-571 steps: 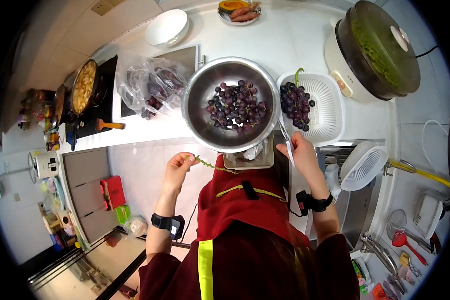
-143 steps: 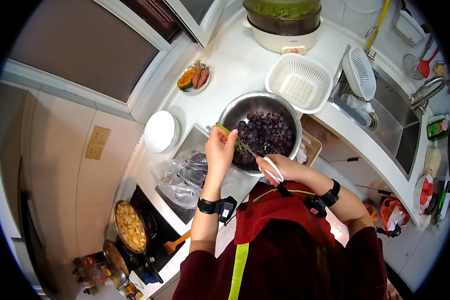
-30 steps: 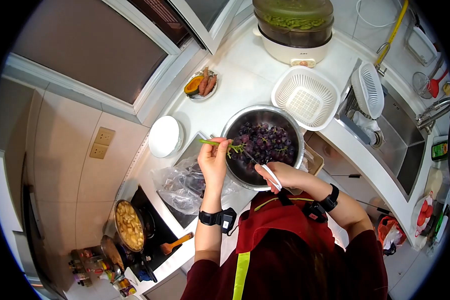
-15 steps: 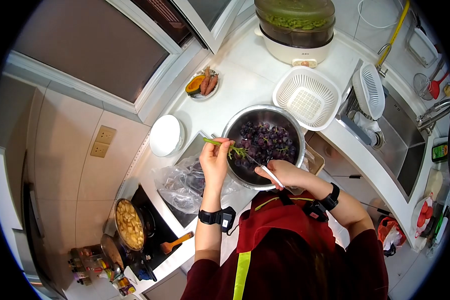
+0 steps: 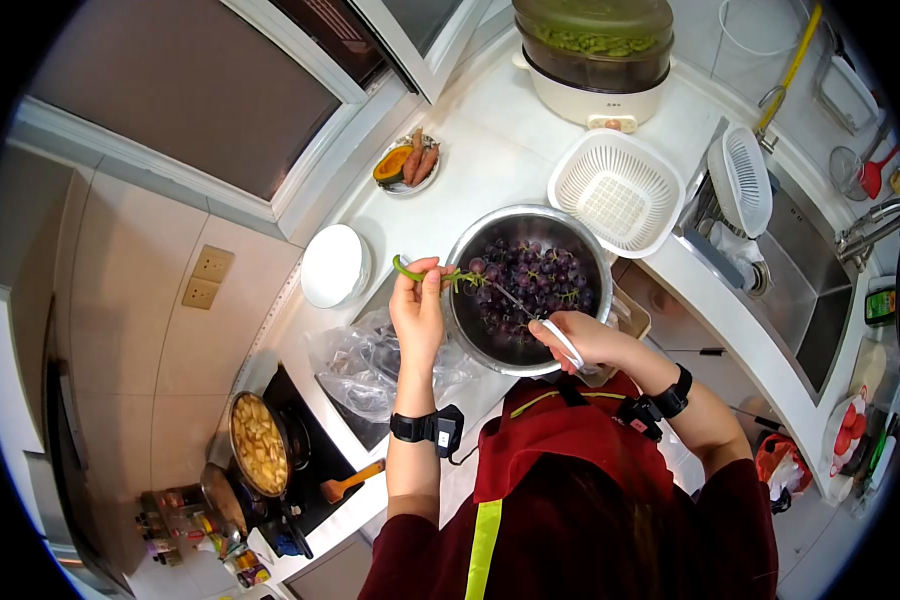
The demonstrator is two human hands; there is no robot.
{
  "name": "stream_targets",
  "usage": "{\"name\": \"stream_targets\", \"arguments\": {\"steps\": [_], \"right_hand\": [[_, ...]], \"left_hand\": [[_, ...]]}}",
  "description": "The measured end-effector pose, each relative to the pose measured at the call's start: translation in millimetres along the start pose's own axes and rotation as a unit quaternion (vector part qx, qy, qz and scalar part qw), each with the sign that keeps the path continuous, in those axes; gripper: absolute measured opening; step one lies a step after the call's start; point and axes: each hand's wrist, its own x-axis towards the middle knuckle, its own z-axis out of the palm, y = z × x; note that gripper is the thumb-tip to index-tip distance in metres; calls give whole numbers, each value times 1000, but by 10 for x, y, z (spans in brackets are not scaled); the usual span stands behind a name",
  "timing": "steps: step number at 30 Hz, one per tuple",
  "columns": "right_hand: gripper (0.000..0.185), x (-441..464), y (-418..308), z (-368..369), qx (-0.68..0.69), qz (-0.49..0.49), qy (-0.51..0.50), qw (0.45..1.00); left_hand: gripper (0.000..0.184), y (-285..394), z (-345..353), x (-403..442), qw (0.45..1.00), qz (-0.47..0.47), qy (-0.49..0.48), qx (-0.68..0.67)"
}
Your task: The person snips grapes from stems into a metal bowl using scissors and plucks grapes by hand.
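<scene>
My left hand (image 5: 417, 303) pinches a green grape stem (image 5: 410, 270) over the left rim of a steel bowl (image 5: 462, 345). A few grapes show at the stem's right end. My right hand (image 5: 576, 338) is closed around the white handles of a pair of scissors (image 5: 562, 343). Their metal blades point up and left, close to the stem's grapes; how far apart the blades are is hard to make out. Dark purple grapes (image 5: 545, 280) lie loose in the bowl. Beside my left wrist, a crumpled clear plastic bag (image 5: 355, 365) lies on the counter.
A white colander (image 5: 615, 190) stands right behind the bowl, near a steamer (image 5: 595, 100). White bowls (image 5: 335, 266) are stacked at the left, by a plate of pumpkin and sweet potatoes (image 5: 417, 165). A pan of food (image 5: 260, 445) sits on the stove; the sink (image 5: 800, 280) is at the right.
My left hand has risen slightly, and the stem's right end now shows grapes. My right hand has shifted a little right with the scissors, whose handles are turned differently.
</scene>
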Motion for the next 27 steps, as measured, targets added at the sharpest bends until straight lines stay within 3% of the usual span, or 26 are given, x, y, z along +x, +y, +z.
{"name": "stream_targets", "arguments": {"steps": [5, 10, 22, 27], "right_hand": [[65, -9, -37, 15, 28, -3, 1, 1000], [64, 32, -27, -5, -51, 17, -47, 997], [65, 116, 25, 40, -87, 27, -78, 993], [64, 99, 22, 74, -58, 27, -48, 997]], "left_hand": [[16, -17, -6, 45, 999, 22, -33, -2], [18, 50, 25, 53, 997, 42, -70, 11], [17, 62, 99, 5, 991, 40, -117, -56], [17, 63, 135, -10, 991, 28, -118, -57]]}}
